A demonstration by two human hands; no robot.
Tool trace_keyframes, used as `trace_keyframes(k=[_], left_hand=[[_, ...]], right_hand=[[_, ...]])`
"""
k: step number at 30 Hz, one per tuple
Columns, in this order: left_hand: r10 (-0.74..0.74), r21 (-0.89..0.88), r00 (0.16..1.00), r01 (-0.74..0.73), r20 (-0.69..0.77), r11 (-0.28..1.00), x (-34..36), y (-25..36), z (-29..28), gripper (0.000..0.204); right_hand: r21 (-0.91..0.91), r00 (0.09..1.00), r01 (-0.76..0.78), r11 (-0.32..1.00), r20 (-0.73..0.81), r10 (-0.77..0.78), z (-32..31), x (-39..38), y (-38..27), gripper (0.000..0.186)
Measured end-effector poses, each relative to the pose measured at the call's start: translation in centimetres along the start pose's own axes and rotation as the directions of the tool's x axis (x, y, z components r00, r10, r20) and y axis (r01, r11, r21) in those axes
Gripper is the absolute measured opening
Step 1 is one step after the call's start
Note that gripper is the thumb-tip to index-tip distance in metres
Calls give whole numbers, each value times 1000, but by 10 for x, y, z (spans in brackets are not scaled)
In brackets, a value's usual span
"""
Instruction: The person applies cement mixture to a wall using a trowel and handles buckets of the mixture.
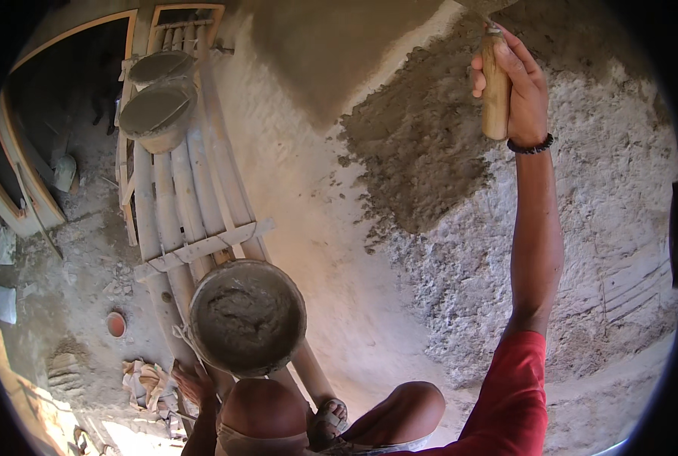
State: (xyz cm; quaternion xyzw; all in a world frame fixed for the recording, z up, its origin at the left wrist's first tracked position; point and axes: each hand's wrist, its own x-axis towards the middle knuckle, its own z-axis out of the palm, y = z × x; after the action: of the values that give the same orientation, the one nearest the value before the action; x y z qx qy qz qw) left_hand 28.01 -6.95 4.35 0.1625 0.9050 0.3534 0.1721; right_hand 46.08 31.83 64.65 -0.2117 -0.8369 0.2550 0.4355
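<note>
My right hand (527, 91) is raised against the wall at upper right, its fingers closed round the wooden handle of a trowel (495, 91). The trowel's metal blade is cut off by the upper edge of the view. Beside it, a rough dark patch of wet mortar (422, 144) covers part of the pale wall (475, 281). Low on the left, my left hand (193, 382) rests at the edge of the pole scaffold (170, 304), fingers stretched out and holding nothing visible. Close to that hand, just beyond my knees, stands a round pan of wet mortar (248, 318).
Two more mortar-filled containers (158, 114) stand farther along the scaffold. A wooden crosspiece (206, 249) is tied over the poles. Well below on the left lies the floor (88, 281), with a small reddish pot (116, 324), crumpled paper (145, 384) and wooden frames (20, 167).
</note>
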Motion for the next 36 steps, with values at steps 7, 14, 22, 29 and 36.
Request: trace_keyframes(k=[7, 14, 22, 29, 36], left_hand=[[9, 27, 1000, -10, 27, 1000, -6, 5, 7, 58], [26, 93, 1000, -25, -11, 995, 3, 10, 5, 56], [-21, 11, 1000, 22, -7, 1000, 0, -6, -15, 56], [72, -253, 997, -63, 27, 965, 18, -34, 5, 58], [287, -215, 957, -288, -40, 933, 64, -28, 9, 61]], right_hand=[[-56, 874, -368, 928, -363, 324, -42, 2, 117, 39], [-389, 911, -399, 830, -268, 313, -65, -47, 112, 33], [-423, 562, -525, 739, 480, 674, 109, -209, 94, 31], [-465, 487, -222, 857, 709, 510, 144, -256, 85, 31], [-443, 644, -169, 881, 627, 439, 171, -226, 104, 31]])
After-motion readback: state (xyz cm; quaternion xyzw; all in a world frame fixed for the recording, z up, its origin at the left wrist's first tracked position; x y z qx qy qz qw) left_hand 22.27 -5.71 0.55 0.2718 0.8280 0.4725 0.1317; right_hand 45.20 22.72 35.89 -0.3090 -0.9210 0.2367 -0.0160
